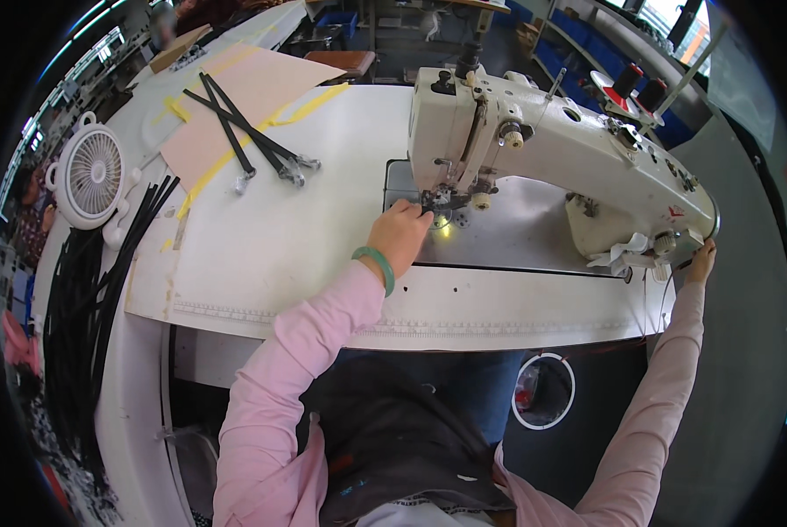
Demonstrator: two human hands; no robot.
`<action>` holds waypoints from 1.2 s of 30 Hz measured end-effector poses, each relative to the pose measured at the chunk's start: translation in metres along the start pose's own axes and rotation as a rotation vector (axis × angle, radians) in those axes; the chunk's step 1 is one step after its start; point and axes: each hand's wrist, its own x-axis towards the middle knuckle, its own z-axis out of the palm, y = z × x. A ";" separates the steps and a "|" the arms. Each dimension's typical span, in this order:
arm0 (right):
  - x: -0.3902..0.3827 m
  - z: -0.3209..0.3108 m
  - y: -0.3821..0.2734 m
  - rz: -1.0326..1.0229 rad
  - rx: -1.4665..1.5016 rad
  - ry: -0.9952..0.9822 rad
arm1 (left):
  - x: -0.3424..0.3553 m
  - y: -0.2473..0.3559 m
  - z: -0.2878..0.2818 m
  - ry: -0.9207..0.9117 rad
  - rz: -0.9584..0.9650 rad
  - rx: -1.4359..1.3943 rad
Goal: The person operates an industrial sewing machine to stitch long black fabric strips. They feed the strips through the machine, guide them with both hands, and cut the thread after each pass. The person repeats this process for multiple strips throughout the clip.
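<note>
Noted right hand point(702, 263) at the right end of the sewing machine point(586, 145), with fingers partly hidden, cannot tell whether clamped. Found left hand point(398, 239) beside the lit needle area point(447, 212), with fingers bent inward; cannot tell whether gripping anything. Judged mid-setup or mid-stitch. Recorded bunched strips point(67, 294) along the left of the counter point(244, 255), likely remaining; beyond, crossed strips point(237, 122) on pink sheet point(279, 77), possibly finished

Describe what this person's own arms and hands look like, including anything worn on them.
Both arms wear long, pale pink sleeves: the left sleeve is creased, and the right sleeve matches it in colour. A smooth, rounded green bangle circles the left wrist; none shows on the right. The left hand and right hand wear no gloves.
</note>
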 end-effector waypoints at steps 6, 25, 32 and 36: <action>-0.003 0.015 -0.024 -0.049 -0.163 0.027 | -0.006 -0.001 0.000 0.032 0.013 0.068; -0.004 0.008 0.004 -0.062 -0.137 0.051 | -0.005 -0.006 0.000 0.050 0.089 0.076; 0.063 -0.024 -0.015 -0.142 -0.427 0.001 | -0.002 0.000 0.003 0.083 0.066 0.045; 0.011 0.008 0.020 0.081 -0.222 0.016 | -0.005 -0.003 -0.003 0.027 0.039 0.074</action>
